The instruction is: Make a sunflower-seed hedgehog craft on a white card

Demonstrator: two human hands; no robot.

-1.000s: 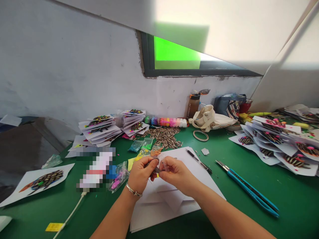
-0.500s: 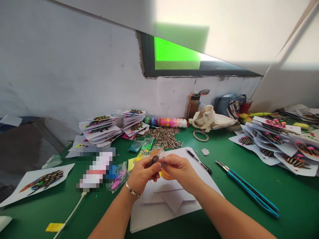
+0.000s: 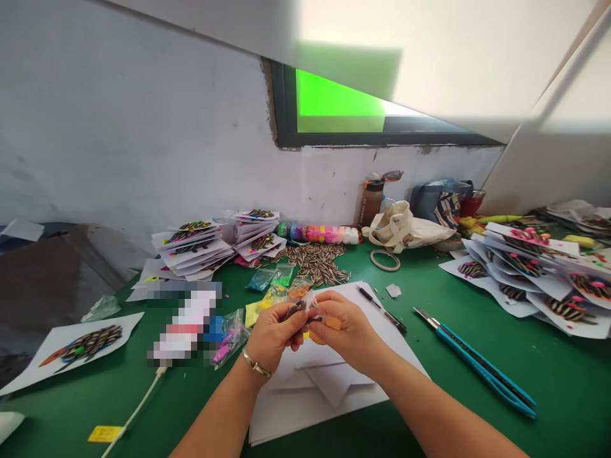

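Observation:
Above the white paper sheets (image 3: 279,420), my two hands meet at a small clear plastic bag (image 3: 311,301) with a dark, clay-like lump (image 3: 296,308) in it. My left hand (image 3: 273,336), with a bracelet at the wrist, is closed on the bag's dark end. The fingers of my right hand (image 3: 352,326) pinch its other side, so part of the bag is hidden. Just under the right fingers shows an orange piece (image 3: 329,323), partly covered. Yellow clay bags (image 3: 267,301) lie beyond my left hand.
Sunflower seeds (image 3: 317,262) are heaped behind the paper. A pen (image 3: 382,310) lies on its right edge, and a blue-handled cutter (image 3: 477,362) farther right. Stacks of seed pictures (image 3: 193,251) stand left and right. Purple clay (image 3: 228,340) and a cabled, blurred device (image 3: 186,324) are at left.
The right hand's fingers have shifted slightly on the bag, and more clear plastic now shows between the hands. Other things stay in place.

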